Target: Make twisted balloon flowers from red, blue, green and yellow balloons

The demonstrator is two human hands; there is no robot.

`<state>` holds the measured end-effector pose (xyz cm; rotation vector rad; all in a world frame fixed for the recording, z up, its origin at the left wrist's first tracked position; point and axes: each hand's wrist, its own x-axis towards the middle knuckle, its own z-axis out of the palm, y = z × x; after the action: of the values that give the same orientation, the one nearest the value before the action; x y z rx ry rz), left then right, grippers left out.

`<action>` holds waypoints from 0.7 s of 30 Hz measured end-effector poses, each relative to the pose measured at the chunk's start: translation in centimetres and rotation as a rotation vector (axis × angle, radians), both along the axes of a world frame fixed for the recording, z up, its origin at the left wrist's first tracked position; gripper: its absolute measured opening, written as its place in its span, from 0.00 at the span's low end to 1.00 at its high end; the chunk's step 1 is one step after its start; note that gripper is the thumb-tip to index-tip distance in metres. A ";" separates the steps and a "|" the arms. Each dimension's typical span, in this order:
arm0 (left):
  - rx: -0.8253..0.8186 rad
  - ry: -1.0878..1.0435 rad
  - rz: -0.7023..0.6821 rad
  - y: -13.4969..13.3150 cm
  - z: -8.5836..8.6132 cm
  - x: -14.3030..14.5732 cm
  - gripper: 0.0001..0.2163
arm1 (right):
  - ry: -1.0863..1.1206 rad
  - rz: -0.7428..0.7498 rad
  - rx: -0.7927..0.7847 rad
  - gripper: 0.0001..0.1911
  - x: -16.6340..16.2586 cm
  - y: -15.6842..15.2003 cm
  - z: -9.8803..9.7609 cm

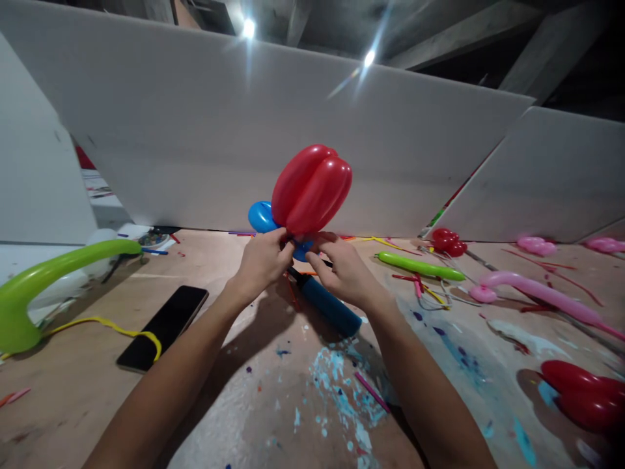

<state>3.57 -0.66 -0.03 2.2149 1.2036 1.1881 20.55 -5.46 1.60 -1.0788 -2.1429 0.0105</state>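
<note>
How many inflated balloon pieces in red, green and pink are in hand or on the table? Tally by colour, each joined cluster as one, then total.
Red: 3 (held cluster, back cluster, front-right cluster)
Green: 2 (curved balloon, straight balloon)
Pink: 3 (long balloon, two small clusters)
Total: 8
</note>
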 end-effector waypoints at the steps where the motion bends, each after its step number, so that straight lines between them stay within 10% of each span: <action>1: -0.060 -0.087 -0.062 0.1 -0.1 0.1 0.13 | 0.006 -0.005 0.006 0.09 0.1 0.1 0.0; 6: -0.401 -0.382 -0.326 0.8 -0.1 0.1 0.15 | 0.077 0.046 0.005 0.06 0.6 0.1 0.2; 12: -0.541 -0.201 -0.441 0.5 1.0 -1.2 0.10 | 0.154 0.022 0.032 0.06 0.7 0.2 0.1; 21: -0.191 0.109 -0.274 0.1 0.5 -0.9 0.07 | 0.102 -0.077 -0.057 0.08 0.1 0.4 -0.6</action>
<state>2.64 -0.57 0.49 2.2342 0.9676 0.8211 20.63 -5.07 1.05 -1.1679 -2.0196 0.0894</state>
